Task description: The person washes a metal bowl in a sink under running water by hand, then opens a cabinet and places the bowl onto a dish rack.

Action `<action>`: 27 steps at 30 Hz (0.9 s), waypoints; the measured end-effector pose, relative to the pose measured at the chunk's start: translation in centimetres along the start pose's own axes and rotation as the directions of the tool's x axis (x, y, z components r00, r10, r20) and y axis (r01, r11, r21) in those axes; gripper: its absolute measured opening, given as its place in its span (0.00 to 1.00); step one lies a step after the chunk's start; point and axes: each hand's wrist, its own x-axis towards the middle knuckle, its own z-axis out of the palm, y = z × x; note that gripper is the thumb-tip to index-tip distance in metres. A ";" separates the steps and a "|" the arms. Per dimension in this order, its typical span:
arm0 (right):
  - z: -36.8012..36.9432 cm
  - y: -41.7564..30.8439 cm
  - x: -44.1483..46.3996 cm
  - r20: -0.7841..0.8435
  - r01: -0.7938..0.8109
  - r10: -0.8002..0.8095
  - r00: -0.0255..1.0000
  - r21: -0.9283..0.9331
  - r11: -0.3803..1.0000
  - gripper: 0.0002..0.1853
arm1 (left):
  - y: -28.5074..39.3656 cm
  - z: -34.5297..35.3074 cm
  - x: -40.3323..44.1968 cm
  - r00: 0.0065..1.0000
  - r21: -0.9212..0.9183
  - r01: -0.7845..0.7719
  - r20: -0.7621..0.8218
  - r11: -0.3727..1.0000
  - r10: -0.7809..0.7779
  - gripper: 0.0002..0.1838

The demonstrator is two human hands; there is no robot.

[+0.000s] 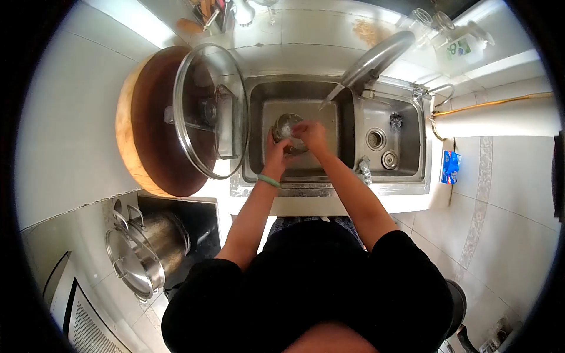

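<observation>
A small round bowl, metallic-looking and wet inside, is held low over the left basin of the steel sink. My left hand grips its near left side, with the fingers wrapped at the rim. My right hand reaches in from the right, its fingers bent together over the bowl's inside. Whatever those fingers may be pinching is hidden. From the faucet a stream of water falls into the basin, just right of and beyond the bowl.
Left of the sink, a glass lid leans by a dish rack and a large round wooden board. The right basin holds a drain and a steel scrubber. Glass jars line the ledge. Pots stand lower left.
</observation>
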 end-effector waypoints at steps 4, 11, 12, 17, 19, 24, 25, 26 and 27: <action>-2.0 1.6 -0.8 0.063 0.031 -0.021 0.998 -0.162 0.986 0.11 | -0.4 0.8 0.7 1.000 0.050 -0.025 0.004 0.998 0.024 0.42; -11.4 3.8 -9.1 -0.058 0.126 -0.210 0.976 -0.638 0.760 0.16 | -1.1 1.6 1.1 0.999 -0.003 -0.046 -0.019 0.999 0.046 0.43; -12.4 3.0 -11.0 -0.027 0.035 -0.075 0.997 -0.690 0.723 0.18 | -1.2 1.6 1.2 0.998 -0.003 -0.049 -0.026 0.999 0.049 0.43; -14.4 9.4 -14.7 0.054 0.149 -0.151 0.987 -0.647 0.747 0.18 | -1.3 1.3 1.6 0.999 -0.037 -0.048 -0.018 0.998 0.048 0.44; -14.8 9.6 -13.7 0.133 0.068 0.015 0.991 -0.594 0.802 0.18 | -1.8 0.9 2.0 0.999 -0.040 -0.033 -0.007 0.999 0.033 0.45; -12.5 2.1 -8.9 -0.048 0.157 -0.168 0.985 -0.182 0.971 0.17 | -2.7 0.2 2.2 0.999 -0.061 0.017 -0.033 0.998 -0.019 0.47; -11.1 1.0 -7.5 -0.076 0.196 -0.208 0.975 -0.149 0.969 0.17 | -3.0 0.2 2.3 0.999 -0.048 -0.014 -0.031 0.999 0.013 0.47; -9.5 0.5 -6.0 -0.071 0.217 -0.228 0.971 -0.129 0.967 0.17 | -3.2 0.3 2.3 0.999 -0.036 -0.046 -0.027 0.998 0.045 0.47; -8.1 0.2 -4.5 -0.066 0.240 -0.248 0.967 -0.111 0.965 0.16 | -3.4 0.5 2.1 0.999 -0.032 -0.043 -0.033 0.999 0.042 0.47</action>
